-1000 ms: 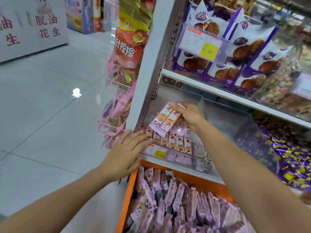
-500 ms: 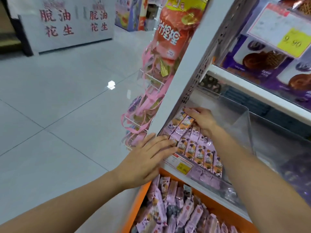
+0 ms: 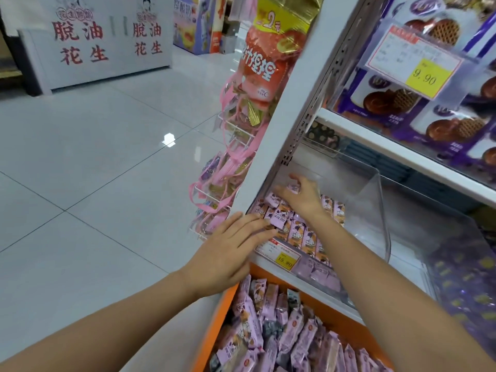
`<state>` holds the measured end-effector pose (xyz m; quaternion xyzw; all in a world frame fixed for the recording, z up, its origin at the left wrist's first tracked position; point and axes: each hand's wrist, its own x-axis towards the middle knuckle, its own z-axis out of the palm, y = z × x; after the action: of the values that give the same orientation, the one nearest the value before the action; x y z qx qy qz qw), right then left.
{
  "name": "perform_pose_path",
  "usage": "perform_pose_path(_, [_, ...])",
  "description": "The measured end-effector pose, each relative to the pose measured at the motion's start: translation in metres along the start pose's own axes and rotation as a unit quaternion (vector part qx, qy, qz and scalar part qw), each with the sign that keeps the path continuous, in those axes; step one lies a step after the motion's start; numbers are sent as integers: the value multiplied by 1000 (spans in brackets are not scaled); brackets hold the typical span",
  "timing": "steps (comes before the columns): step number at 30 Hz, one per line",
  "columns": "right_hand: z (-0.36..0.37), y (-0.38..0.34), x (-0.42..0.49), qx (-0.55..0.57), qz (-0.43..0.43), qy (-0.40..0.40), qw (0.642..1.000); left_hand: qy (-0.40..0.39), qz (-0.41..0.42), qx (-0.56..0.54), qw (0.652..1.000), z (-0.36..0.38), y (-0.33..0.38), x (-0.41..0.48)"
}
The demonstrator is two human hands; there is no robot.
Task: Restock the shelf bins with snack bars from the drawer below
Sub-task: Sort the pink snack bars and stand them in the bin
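Observation:
Pink-wrapped snack bars (image 3: 308, 237) lie in rows in a clear plastic shelf bin (image 3: 371, 210). My right hand (image 3: 302, 198) reaches into the bin's left rear corner and lies on the rows. Its fingers curl over one bar (image 3: 292, 187), whose end peeks out between thumb and fingers. My left hand (image 3: 230, 249) rests flat against the bin's front left corner, fingers straight, just above a yellow price tag (image 3: 285, 258). Below the shelf, an orange drawer (image 3: 214, 326) stands pulled out, heaped with more pink bars (image 3: 281, 331).
A white shelf upright (image 3: 284, 116) runs beside the bin, with pink hanging snack strips (image 3: 228, 170) and a red bag (image 3: 265, 63) on its outer side. Purple waffle packs (image 3: 434, 122) fill the shelf above. Purple candies (image 3: 461, 277) sit in the bin on the right. Tiled floor (image 3: 94, 157) spreads left.
My right hand has gone from holding two bars above the bin down onto the rows at the back left. The left hand stays on the bin front. The view has shifted closer.

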<state>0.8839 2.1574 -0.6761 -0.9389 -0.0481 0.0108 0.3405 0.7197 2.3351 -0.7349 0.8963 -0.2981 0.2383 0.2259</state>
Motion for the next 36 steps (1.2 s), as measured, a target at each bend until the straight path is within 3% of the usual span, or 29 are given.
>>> perform_pose_path(10, [8, -23, -36, -92, -1, -85, 992, -48, -27, 6, 998, -14, 7, -1])
perform_pose_path(16, [0, -34, -42, -142, 29, -189, 971, -45, -13, -5, 999, -16, 6, 0])
perform_pose_path(26, [3, -21, -14, -119, -65, -107, 985, -38, -10, -17, 999, -9, 1, 0])
perform_pose_path(36, [21, -8, 5, -166, -77, -9, 983, -32, -7, -18, 999, -6, 0, 1])
